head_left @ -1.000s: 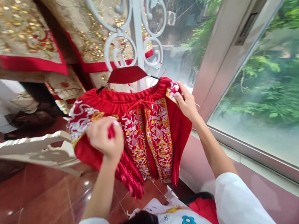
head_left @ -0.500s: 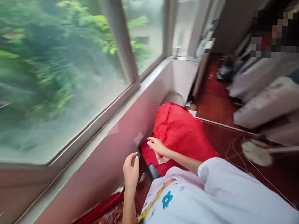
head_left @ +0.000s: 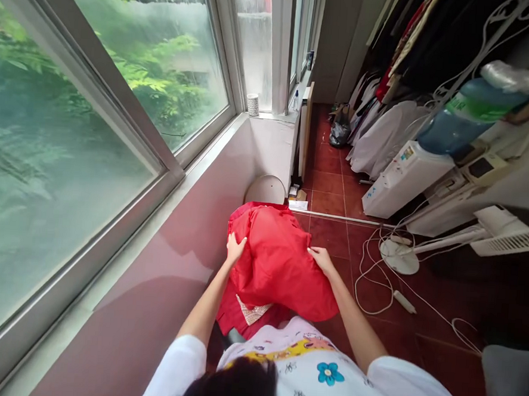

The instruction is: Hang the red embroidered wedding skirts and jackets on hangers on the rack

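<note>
A bunched red cloth [head_left: 278, 258] lies in front of my body, low beside the pink wall. My left hand [head_left: 235, 249] is closed on its left edge, thumb on top and fingers tucked under. Across from it, my right hand [head_left: 320, 259] pinches the right edge of the same cloth. Below the cloth shows a patterned cream patch [head_left: 252, 311] on darker red fabric. What the cloth rests on is mostly hidden; a bit of dark grey surface peeks out near my shirt.
Windows line the left above a sill [head_left: 204, 152] with a white cup [head_left: 253, 104]. Behind the cloth stands a round pale object [head_left: 265, 190]. At right are a water dispenser [head_left: 404, 176], hanging clothes, a white fan [head_left: 399, 256] and loose cords on the red tiled floor [head_left: 327, 232].
My left hand has moved from empty air by the wall onto the cloth's left edge. My right hand has shifted to its right edge. The view has turned rightward.
</note>
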Action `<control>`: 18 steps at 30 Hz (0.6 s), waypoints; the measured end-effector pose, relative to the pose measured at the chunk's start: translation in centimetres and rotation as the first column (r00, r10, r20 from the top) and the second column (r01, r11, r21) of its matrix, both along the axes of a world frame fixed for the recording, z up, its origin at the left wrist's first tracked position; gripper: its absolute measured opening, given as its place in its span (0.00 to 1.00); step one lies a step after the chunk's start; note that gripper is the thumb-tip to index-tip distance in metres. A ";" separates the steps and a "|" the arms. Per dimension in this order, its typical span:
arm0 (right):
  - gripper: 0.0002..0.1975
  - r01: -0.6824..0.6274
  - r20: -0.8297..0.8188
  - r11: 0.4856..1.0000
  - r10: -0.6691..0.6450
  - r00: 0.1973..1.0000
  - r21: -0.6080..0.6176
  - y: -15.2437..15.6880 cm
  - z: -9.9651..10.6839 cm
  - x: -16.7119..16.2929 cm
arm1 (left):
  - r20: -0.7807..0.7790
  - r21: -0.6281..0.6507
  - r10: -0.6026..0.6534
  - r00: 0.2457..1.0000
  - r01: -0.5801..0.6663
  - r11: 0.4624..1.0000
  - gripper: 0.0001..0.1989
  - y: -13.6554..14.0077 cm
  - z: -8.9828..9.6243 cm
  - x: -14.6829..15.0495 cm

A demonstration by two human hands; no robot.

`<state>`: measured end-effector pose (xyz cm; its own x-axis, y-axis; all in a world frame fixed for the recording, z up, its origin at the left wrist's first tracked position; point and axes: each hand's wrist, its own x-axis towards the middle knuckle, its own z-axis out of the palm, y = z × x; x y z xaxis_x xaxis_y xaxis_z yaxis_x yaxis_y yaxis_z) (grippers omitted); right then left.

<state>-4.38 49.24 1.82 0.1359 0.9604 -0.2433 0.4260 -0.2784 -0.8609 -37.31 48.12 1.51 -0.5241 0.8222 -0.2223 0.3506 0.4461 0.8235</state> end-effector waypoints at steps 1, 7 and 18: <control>0.10 -0.010 -0.017 1.000 0.009 1.000 -0.003 -0.2 -0.6 0.4 | 0.001 -0.007 0.016 1.000 -0.016 1.000 0.34 1.2 0.0 -0.7; 0.10 -0.022 -0.093 1.000 0.020 0.995 -0.016 -3.9 -1.8 3.6 | 0.084 -0.019 -0.057 0.995 0.058 0.998 0.41 5.7 2.0 -3.4; 0.31 -0.375 0.213 0.918 0.344 0.914 0.126 12.5 6.1 0.1 | -0.264 0.273 -0.380 0.886 0.447 0.852 0.08 0.2 15.0 -0.3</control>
